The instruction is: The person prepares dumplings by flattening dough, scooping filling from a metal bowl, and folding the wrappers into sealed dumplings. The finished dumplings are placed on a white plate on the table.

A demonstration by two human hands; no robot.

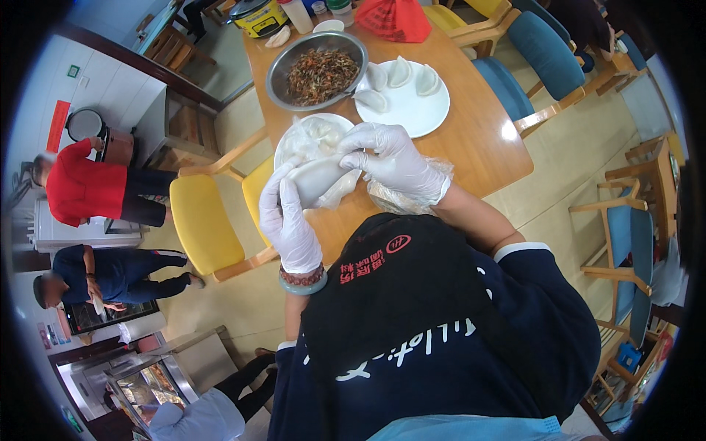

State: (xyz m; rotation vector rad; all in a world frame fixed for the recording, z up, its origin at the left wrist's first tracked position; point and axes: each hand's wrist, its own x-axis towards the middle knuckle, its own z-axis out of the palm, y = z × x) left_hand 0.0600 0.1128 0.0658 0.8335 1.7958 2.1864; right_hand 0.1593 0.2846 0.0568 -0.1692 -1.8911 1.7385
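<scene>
The tabletop [485, 158], wood-coloured, extends away from the person, its rounded near right corner well to the right of both hands. A yellow chair [209, 220] stands at the left side, beside the left forearm. Farther out lies the steel bowl [277, 72], holding a shredded brown filling [321, 76]. Right of it, its rim close by, is the white plate [419, 116]; four folded pieces [399, 72] occupy its far and left portions, leaving bare surface at the near right. Wood shows between this plate and the right table edge. The smaller dish [280, 154] lies just beyond the hands, partly hidden. A plastic bag [401, 200] lies under the right wrist.

The white wrapper [321, 178] is held between the two gloved hands, over the near part of the dish. Its long axis runs crosswise, rising slightly toward the right. The left hand [289, 220] grips its left end between thumb and fingers; the right hand [397, 165], nearer to the plate, has its bent fingers closed on the upper right edge.
</scene>
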